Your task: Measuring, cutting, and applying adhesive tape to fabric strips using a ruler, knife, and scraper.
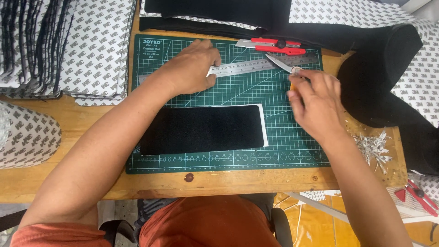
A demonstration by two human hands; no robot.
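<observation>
My left hand [192,68] lies palm down on a steel ruler [256,65] near the far edge of a green cutting mat [274,119]. My right hand [315,103] grips a yellow-handled utility knife [286,66], its blade pointing up-left toward the ruler. A black felt-like rectangle on white backing [201,129] lies flat on the mat, nearer to me than both hands and untouched.
A red utility knife [274,45] rests at the mat's far edge. Stacks of printed backing sheets [91,45] stand at left, black fabric [379,77] at right and behind. Silvery offcuts [375,146] litter the right of the wooden table [68,110]. Another red cutter [418,194] sits lower right.
</observation>
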